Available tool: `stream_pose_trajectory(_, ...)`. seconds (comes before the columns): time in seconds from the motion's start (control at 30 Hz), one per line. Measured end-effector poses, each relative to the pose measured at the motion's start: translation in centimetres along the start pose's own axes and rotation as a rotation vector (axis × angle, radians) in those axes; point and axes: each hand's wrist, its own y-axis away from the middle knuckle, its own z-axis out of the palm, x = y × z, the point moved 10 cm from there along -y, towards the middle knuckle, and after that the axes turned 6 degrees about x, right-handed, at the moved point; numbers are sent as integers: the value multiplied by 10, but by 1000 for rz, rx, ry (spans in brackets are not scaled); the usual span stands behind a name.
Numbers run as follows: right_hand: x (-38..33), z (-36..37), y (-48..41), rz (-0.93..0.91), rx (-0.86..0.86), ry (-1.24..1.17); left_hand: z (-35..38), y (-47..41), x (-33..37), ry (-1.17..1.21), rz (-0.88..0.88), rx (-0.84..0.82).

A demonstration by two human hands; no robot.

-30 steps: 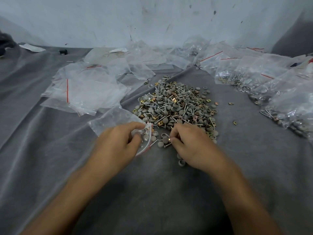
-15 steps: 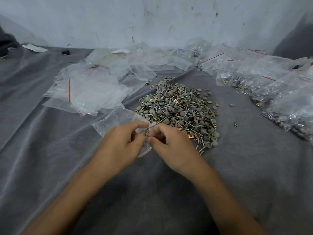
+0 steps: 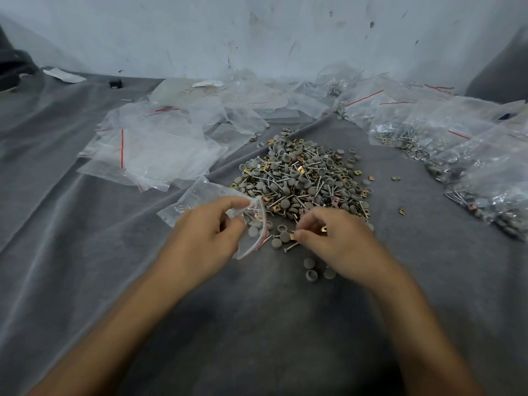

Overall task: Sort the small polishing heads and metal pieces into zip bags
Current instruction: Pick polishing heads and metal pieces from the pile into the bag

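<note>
Bag held, piece pinched
Your left hand (image 3: 205, 238) grips the zip bag (image 3: 197, 195); right hand (image 3: 340, 244) pinches a brass piece (image 3: 292, 237) by the pile (image 3: 303, 178).

Open grey cloth (image 3: 257, 332) lay nearest the person. Beyond it, the heap of grey round heads and brass pieces (image 3: 303, 178) blocked the middle, flat clear zip bags (image 3: 160, 150) the left, filled clear bags (image 3: 474, 167) the right.

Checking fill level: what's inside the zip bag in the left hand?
A few grey polishing heads show through the zip bag near its open mouth. The left hand covers part of the bag, so a full count is hidden.
</note>
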Motion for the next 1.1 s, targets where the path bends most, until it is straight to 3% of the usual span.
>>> stream_pose_trajectory(0.13,10,8,5,19,-112,73,0,-1,2,7,-14,3)
stream_pose_trajectory(0.63,-8,24,6,-120,-185,267,1,0,3,-11,-11,-17)
stream_pose_trajectory(0.83,-23,12,6,-102,-41,-115,2,0,6,-18,5,-25)
stream_pose_trajectory(1.0,-49,34,4,-158,-9,-126,5,1,9,-13,33,-38)
stream_pose_trajectory(1.1,-55,36,2,-129,-6,-293,4,1,9,-19,40,-35)
